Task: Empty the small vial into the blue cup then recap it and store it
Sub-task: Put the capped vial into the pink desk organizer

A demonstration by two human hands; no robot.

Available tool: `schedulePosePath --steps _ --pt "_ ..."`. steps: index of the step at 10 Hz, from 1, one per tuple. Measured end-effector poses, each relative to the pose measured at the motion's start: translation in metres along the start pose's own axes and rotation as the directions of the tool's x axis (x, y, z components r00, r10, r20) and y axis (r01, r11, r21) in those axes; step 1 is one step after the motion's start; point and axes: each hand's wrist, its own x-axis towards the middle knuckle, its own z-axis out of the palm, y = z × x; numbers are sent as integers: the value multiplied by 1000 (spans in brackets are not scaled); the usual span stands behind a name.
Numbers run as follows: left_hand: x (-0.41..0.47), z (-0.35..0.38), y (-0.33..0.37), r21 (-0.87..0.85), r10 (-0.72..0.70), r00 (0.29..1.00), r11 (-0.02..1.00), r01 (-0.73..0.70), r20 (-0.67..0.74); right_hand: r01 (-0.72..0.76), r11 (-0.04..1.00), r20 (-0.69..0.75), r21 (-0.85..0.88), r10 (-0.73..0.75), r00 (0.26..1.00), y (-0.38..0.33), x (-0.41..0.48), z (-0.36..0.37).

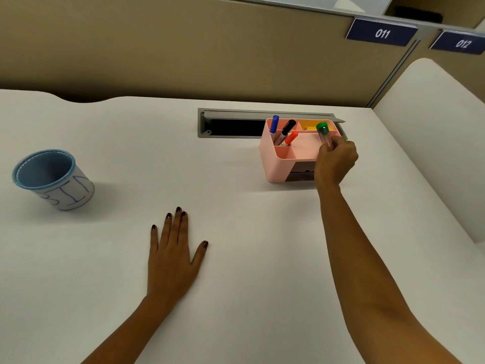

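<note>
The right hand reaches out over the near right corner of a pink desk organizer, its fingers closed around the lower part of a small clear vial with a green cap on top. The vial is held tilted, cap end up and leaning to the left, above the organizer's open front compartment; its bottom end is hidden inside the grip, and whether anything is in it cannot be made out. The hand also covers part of the organizer's dark lower front. In the organizer's left compartment stand a blue marker, a black marker and a red marker; something yellow shows in a rear section, too small to identify. Behind it lies a grey cable slot in the white desk. The left hand rests flat on the desk, palm down, fingers spread and holding nothing. Far to the left stands the blue cup, upright and open, with a white label whose scrawled lettering is hard to read.
</note>
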Motion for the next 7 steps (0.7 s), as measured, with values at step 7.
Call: schedulePosePath --steps 7 --pt "-1 1 0 -8 -2 1000 1000 2 15 23 973 55 -229 -10 998 -3 -2 -1"
